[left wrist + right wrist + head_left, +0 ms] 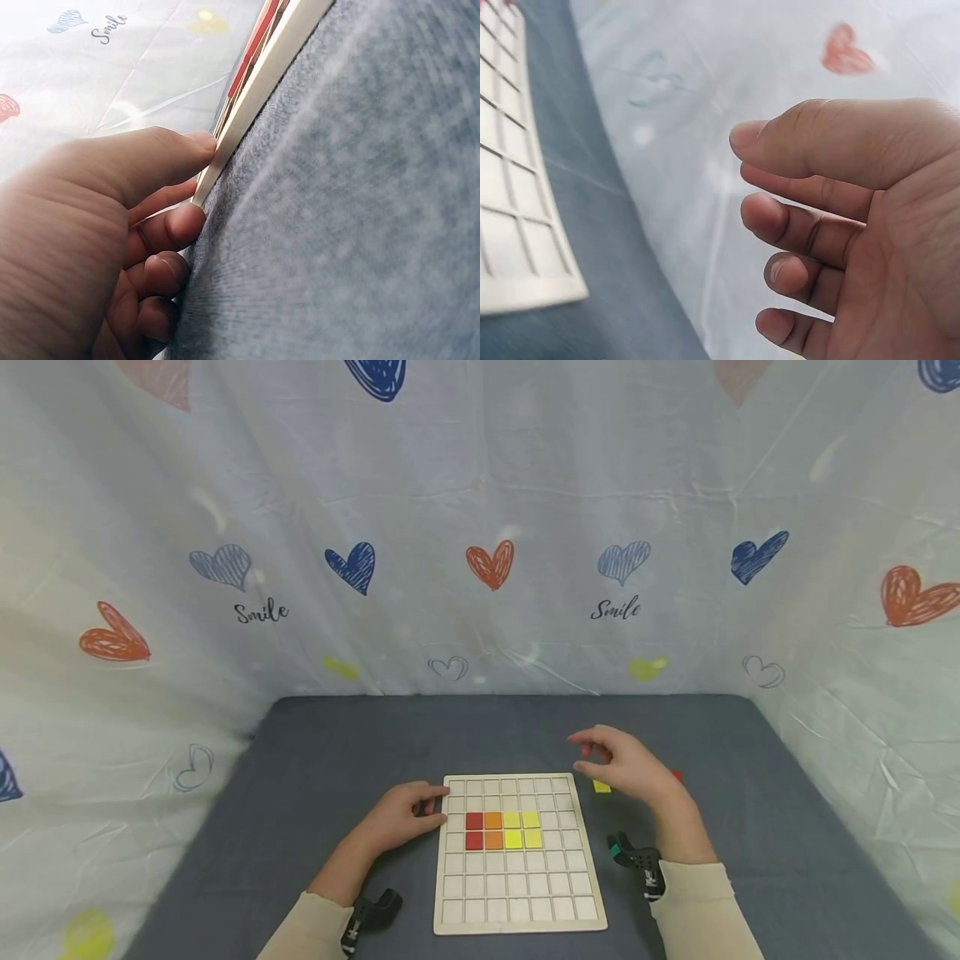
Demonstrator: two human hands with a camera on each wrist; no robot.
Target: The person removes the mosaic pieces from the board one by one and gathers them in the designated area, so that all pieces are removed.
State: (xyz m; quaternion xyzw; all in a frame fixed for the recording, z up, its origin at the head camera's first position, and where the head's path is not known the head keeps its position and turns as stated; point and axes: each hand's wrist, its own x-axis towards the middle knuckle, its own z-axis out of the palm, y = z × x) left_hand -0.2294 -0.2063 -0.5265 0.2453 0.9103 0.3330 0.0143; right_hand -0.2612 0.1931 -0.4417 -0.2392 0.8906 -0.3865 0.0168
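Note:
A pale wooden grid board (517, 922) lies on the dark cloth. Near its middle sit two red tiles (474, 831), two orange tiles (492, 831) and several yellow tiles (522, 831) in two adjoining rows. My left hand (401, 817) touches the board's left edge with thumb and fingertips; in the left wrist view, the thumb (176, 150) rests against the wooden rim. To the right of the board, my right hand (618, 762) is held with loosely bent fingers and nothing between them. A loose yellow tile (602, 787) shows partly below it.
A bit of something red (677, 775) peeks out behind the right wrist; most of it is hidden. Dark grey cloth (360, 743) covers the table. A white curtain (480, 468) printed with hearts hangs behind and along both sides.

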